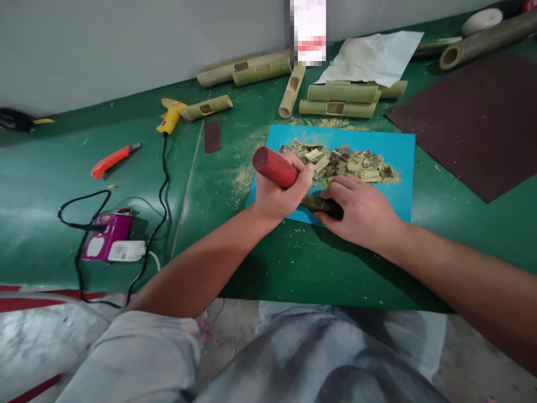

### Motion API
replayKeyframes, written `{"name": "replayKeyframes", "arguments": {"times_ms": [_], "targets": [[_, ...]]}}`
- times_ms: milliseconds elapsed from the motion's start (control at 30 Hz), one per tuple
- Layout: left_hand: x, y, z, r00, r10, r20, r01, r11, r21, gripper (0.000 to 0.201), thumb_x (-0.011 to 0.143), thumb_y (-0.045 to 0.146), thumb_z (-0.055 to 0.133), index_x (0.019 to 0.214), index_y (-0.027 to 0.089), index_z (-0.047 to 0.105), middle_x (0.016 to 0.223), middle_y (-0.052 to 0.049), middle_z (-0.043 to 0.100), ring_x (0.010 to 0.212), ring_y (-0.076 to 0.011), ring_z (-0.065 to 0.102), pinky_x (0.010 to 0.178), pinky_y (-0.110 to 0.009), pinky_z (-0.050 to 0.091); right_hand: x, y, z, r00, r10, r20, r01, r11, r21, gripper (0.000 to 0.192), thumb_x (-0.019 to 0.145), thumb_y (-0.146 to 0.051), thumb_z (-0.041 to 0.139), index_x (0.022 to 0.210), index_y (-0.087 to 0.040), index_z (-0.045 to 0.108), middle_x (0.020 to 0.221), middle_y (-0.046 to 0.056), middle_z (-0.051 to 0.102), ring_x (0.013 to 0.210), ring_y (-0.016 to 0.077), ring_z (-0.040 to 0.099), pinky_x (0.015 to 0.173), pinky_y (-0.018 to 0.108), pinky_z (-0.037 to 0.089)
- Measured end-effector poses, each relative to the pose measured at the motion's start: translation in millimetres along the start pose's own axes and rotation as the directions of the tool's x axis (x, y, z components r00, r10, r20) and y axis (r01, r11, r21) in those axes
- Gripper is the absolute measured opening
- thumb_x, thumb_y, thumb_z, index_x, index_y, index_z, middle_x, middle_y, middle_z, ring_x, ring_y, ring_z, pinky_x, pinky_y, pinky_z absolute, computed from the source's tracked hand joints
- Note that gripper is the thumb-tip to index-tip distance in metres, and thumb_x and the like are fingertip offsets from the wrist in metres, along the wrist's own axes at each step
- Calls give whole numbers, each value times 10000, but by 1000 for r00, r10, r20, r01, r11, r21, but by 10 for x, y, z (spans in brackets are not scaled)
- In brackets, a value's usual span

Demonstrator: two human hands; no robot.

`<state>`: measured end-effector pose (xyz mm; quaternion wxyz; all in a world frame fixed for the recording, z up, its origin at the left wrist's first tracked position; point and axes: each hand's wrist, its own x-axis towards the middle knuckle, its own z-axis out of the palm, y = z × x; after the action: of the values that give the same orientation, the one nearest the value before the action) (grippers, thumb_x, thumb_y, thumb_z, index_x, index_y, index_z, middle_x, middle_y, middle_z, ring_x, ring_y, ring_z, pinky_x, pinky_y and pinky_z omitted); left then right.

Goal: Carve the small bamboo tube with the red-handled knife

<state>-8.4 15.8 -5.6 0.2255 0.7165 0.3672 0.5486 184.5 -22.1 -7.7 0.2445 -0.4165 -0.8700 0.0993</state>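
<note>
My left hand (279, 190) is wrapped round a thick red handle (274, 167), whose rounded end points up and left. The tool's working end is hidden behind my fingers. My right hand (361, 210) grips a dark green piece of bamboo (312, 202), which lies low over the near edge of a bright blue sheet (398, 196). The two hands are close together, with the bamboo between them. Just beyond them a heap of bamboo chips (335, 162) and shavings is spread on the sheet.
Bamboo tubes with cut openings (338, 109) lie at the back, some under white paper (373, 53). To the left are a yellow glue gun (170, 117), an orange utility knife (113, 160) and a purple power strip (109, 235) with cords. Dark sandpaper (474, 123) covers the right side.
</note>
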Motion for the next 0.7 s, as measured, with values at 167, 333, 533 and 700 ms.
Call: {"name": "replayKeyframes", "arguments": {"times_ms": [167, 333, 533, 700], "targets": [[1, 24, -8, 1000, -4, 7, 4, 1000, 0, 400, 989, 402, 640, 662, 194, 540, 612, 24, 527, 575, -100, 514, 609, -287, 446, -7, 1, -11, 1000, -7, 5, 7, 1000, -16, 91, 869, -276, 697, 899, -198, 660, 901, 108, 690, 907, 289, 627, 767, 400, 495], [1, 44, 1, 999, 31, 33, -31, 1000, -7, 364, 983, 329, 650, 670, 196, 520, 615, 34, 524, 573, -94, 511, 613, -278, 448, -7, -28, -9, 1000, -8, 27, 9, 999, -43, 91, 908, -274, 670, 899, -184, 665, 902, 125, 684, 914, 299, 624, 784, 412, 496], [17, -8, 67, 1000, 8, -26, -8, 1000, -5, 400, 943, 264, 685, 647, 203, 423, 603, 54, 411, 544, -91, 415, 635, -307, 441, 5, -46, 0, 998, 0, 58, 2, 999, -44, 68, 903, -257, 640, 873, -196, 637, 910, 125, 674, 917, 295, 610, 799, 415, 498], [9, 11, 84, 1000, 17, -11, -17, 1000, 0, 437, 905, 235, 673, 605, 203, 357, 552, 55, 360, 510, -87, 350, 546, -302, 354, 24, 30, 6, 1000, -8, 29, 5, 996, 84, 81, 895, -269, 627, 846, -206, 617, 866, 99, 658, 862, 261, 612, 746, 375, 485]]}}
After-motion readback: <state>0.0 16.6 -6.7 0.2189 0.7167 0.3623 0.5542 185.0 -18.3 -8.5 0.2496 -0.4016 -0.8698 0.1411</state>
